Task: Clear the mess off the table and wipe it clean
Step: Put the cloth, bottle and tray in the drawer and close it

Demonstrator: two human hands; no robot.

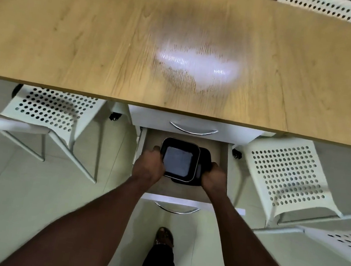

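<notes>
A stack of black square dishes [178, 159] sits inside an open drawer [220, 159] under the wooden table [72, 28]. My left hand [148, 166] grips the left edge of the top dish. My right hand [213, 178] grips the right side of the stack, where a second dish sticks out beneath. The tabletop is bare, with a bright light reflection in its middle.
A shut drawer with a curved metal handle [193, 129] sits above the open one. White perforated chairs stand left [51, 108], right [288, 173] and beyond the table [321, 4]. My feet [164, 237] stand on the pale tiled floor.
</notes>
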